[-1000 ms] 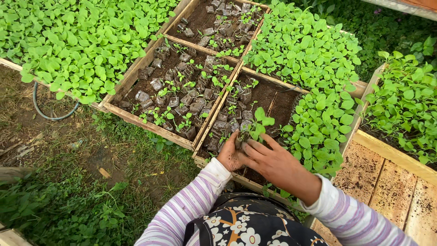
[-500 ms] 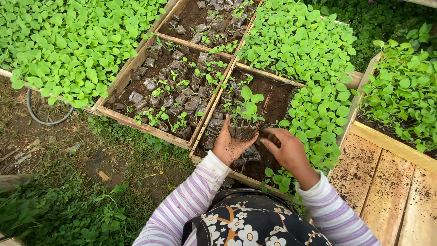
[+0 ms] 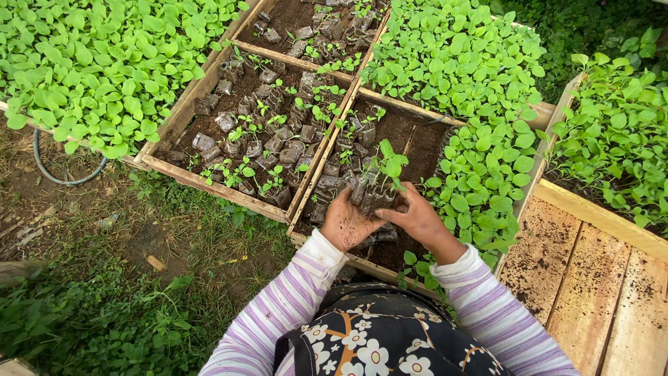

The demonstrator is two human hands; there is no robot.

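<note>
Head view, looking straight down. Both forearms in striped purple-white sleeves reach fwd from the bottom edge and meet over the near end of a wooden seedling crate (image 3: 314,177).

Left hand (image 3: 350,221): palm turned inward and soiled, fingers curled up against the left side of a clump of small dark seedling bags (image 3: 376,195). Wrist bent slightly, elbow tucked low by the floral apron (image 3: 379,341).

Right hand (image 3: 419,217): back of hand up, fingers wrapped round the right side of the same clump, thumb toward the left hand. Both hands are closed around the bags, pressing them from opposite sides; the two hands nearly touch at the near side. Whether the clump is lifted clear of the soil or sitting on it, can't tell from this angle.

Green seedling leaves (image 3: 388,163) stick up from the held bags, just above the fingers.

Surroundings: more bagged seedlings stand in rows in the crate's compartments, left and beyond the hands. Dense leafy seedlings (image 3: 480,90) fill the right side of the crate, just beside the right hand. Bare wooden planks (image 3: 591,278) lie at lower right. A hose loop (image 3: 66,177) lies on the ground at left, well apart.
</note>
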